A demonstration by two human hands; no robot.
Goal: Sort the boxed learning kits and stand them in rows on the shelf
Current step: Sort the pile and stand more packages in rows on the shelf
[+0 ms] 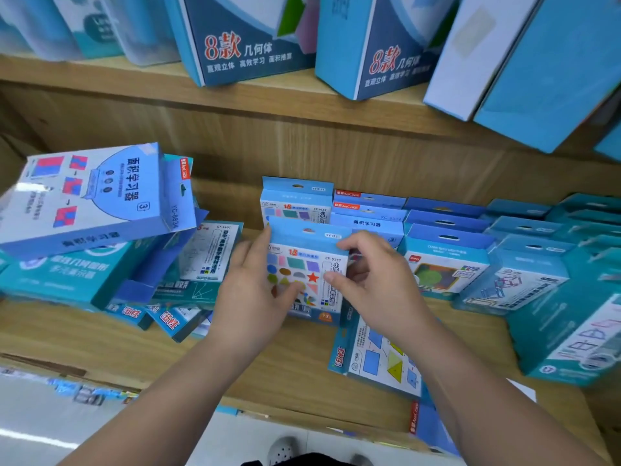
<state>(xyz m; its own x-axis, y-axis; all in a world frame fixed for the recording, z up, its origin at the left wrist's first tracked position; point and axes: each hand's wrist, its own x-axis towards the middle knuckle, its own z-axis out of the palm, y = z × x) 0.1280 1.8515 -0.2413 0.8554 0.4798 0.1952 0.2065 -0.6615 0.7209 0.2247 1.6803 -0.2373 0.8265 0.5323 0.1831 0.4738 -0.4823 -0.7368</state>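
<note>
Forearms [188,381] reach in from 6 o'clock, and both hands meet on a shapes kit [305,264] at centre. Left hand [255,290] clasps its left edge, thumb across the printed front; right hand [366,277] pinches the right edge, fingers curled at the top corner. It stands upright on the shelf [268,351], just before a matching kit [295,200]. By my reading, the work is partway: rows [447,257] stand sorted toward 3 o'clock, but a jumbled pile [94,203] at 9 o'clock and one flat kit [383,361] at 5 o'clock remain.

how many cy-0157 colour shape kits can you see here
2. The front kit is held by the left hand and right hand; the rear kit stands right behind it. Others may be hidden.
</note>
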